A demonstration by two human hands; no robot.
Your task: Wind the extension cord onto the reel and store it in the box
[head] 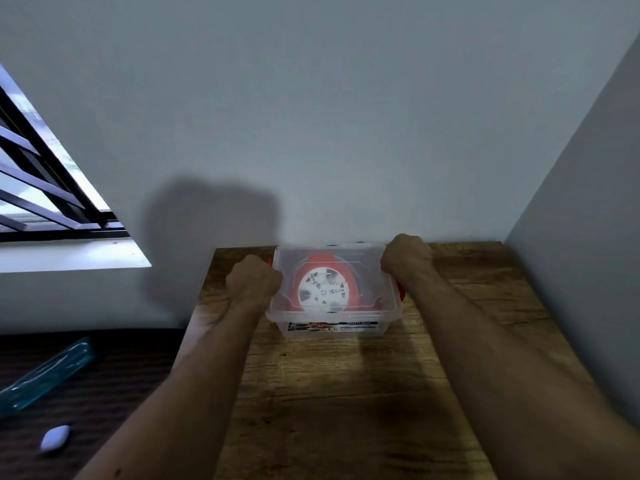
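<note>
a: where's the reel (323, 287) right now?

b: inside the clear plastic box (334, 323), lying flat. you can see its red rim and white hub through the see-through lid (367, 271), which sits on top of the box.

a: and the cord?

b: can't make out the cord itself through the plastic, only the red ring around the white centre.

a: where does the box sit?

b: on the wooden worktop (346, 393), toward its far edge, near the grey wall (311, 116).

a: what are the hands doing?

b: the left hand (252, 280) is at the left end of the box, the right hand (407, 258) at the right end, toward the far corner. both are curled into fists against the box ends, fingers clenched down over the red latches (401, 292); a bit of red shows by each hand. the fingertips themselves are hidden under the knuckles.

a: anything else around?

b: a barred window (41, 181) at the left. below it, a dark surface beside the worktop carries a blue translucent object (45, 375) and a small pale oval thing (55, 438). the box front has a printed label (346, 325), too blurred to read fully.
</note>
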